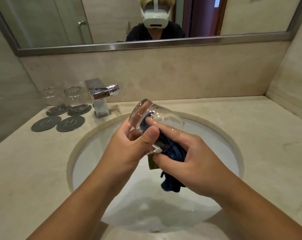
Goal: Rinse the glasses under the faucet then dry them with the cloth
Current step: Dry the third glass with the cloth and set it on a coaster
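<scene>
Over the sink I hold a clear glass [165,118] tilted on its side, thick base pointing up and left. My left hand [129,144] grips it near the base, thumb across the wall. My right hand [186,158] is shut on a dark blue cloth [171,182], part of it pushed inside the glass, with fingers lying on the outside of the glass. The cloth's loose end hangs below. Two more clear glasses [50,97] [73,95] stand upright on dark coasters at the back left. The chrome faucet [100,96] shows no running water.
A round white sink basin [95,153] is set in a beige marble counter [250,135]. Two bare dark coasters [46,123] [70,123] lie in front of the glasses. A steel-framed mirror [146,45] hangs above the backsplash; walls close in left and right.
</scene>
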